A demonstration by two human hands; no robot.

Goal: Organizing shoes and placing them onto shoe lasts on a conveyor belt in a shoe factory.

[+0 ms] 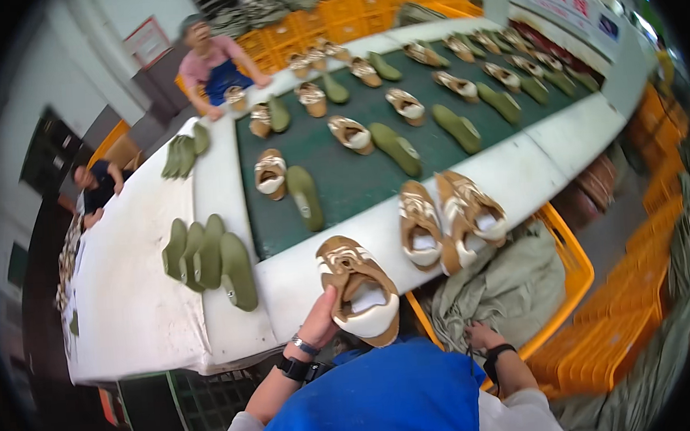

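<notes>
My left hand [320,318] is closed on the side of a brown-and-white sneaker [357,290], held over the near white edge of the conveyor table, its heel toward me. My right hand [485,336] reaches down at the right, its fingers bent against grey-green cloth [503,285] in a yellow crate [575,257]; the fingertips are partly hidden. More sneakers [421,225] of the same kind stand on the edge just right of the held one. Several green insoles [238,271] lie in a row on the white tabletop to the left.
On the dark green belt [325,205], sneakers [270,175] and green insoles [304,198] lie in pairs. A person [217,65] in a blue apron is at the far left edge; another person [100,187] sits farther left. Stacked yellow crates [605,342] stand at my right.
</notes>
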